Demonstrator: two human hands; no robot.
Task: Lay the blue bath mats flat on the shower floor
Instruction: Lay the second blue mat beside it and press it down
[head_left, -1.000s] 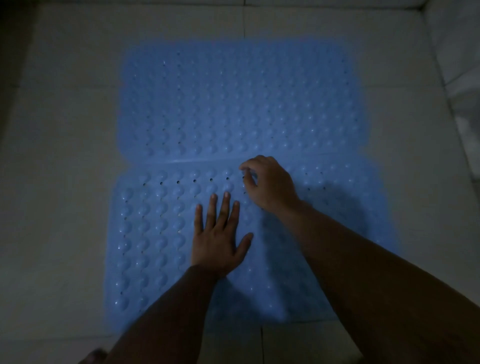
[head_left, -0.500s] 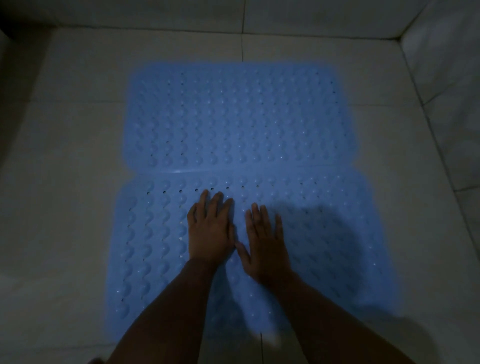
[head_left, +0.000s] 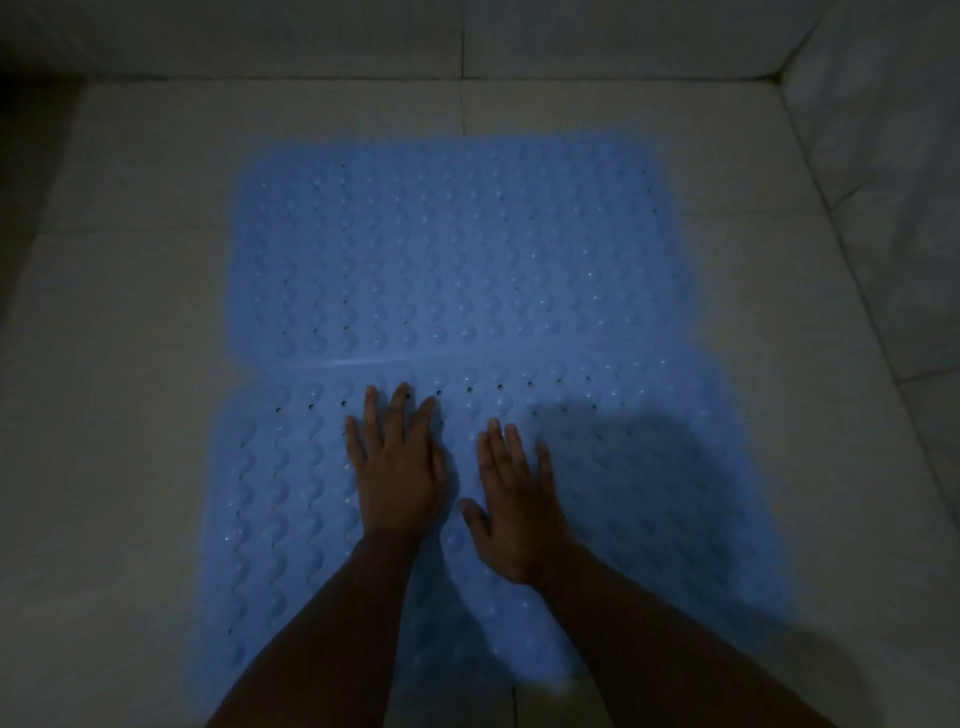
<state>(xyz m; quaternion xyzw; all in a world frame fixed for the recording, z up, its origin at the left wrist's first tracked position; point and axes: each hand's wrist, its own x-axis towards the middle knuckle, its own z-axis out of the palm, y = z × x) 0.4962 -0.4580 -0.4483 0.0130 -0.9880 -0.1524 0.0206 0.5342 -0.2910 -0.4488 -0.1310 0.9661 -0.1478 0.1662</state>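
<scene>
Two blue bath mats lie flat on the tiled shower floor, edge to edge. The far mat sits toward the back wall; the near mat sits toward the floor's near edge, and its far edge meets the far mat along a slightly raised seam. Both are covered in bumps and small holes. The left hand and right hand rest palm down, fingers spread, side by side on the near mat, gripping nothing. The light is dim.
</scene>
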